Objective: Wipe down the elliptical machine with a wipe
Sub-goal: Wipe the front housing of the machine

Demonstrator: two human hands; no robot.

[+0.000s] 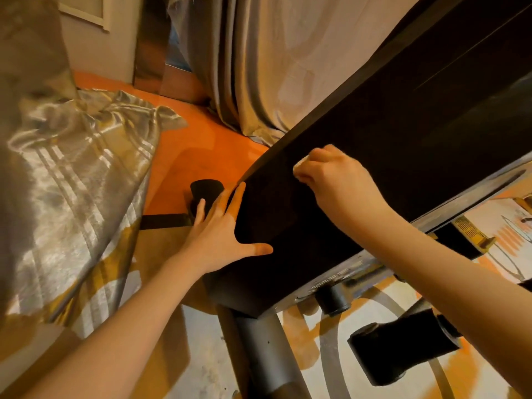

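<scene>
Orange floor (pixel 201 145), curtain (pixel 259 67) behind. Left hand (pixel 221 234) lay flat — fingers straight — on the elliptical machine (pixel 388 145) dark housing; right hand (pixel 336 180) fingers curled round a pale wipe (pixel 299 165) pressed against it.

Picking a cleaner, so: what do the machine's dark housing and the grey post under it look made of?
Dark housing: probably moulded plastic, matte, barely any glare. Grey post: looks like painted metal tube, smooth with a soft sheen. Neither is certain from this view.
</scene>
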